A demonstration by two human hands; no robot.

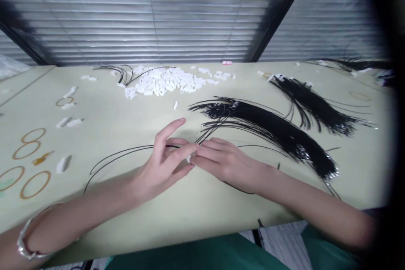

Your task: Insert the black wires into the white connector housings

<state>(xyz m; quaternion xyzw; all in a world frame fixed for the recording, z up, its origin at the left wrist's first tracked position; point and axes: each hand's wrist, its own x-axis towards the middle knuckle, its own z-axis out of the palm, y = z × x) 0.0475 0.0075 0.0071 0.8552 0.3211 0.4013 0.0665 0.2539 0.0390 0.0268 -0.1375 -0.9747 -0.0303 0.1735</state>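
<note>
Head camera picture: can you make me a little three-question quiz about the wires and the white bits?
1. True or false: the pile of white pieces lies nearer the blinds than the hands do.
2. Which is closest to the right hand: A) rubber bands B) big black wire bundle C) bracelet?
3. Fill in: both hands meet at a small ____ piece.

Key: 1 true; 2 B; 3 white.

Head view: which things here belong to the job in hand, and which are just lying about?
In use: left hand, right hand, small white piece pinched between them, black wire.
Lying about: rubber bands, far wire bundle, bracelet.
</note>
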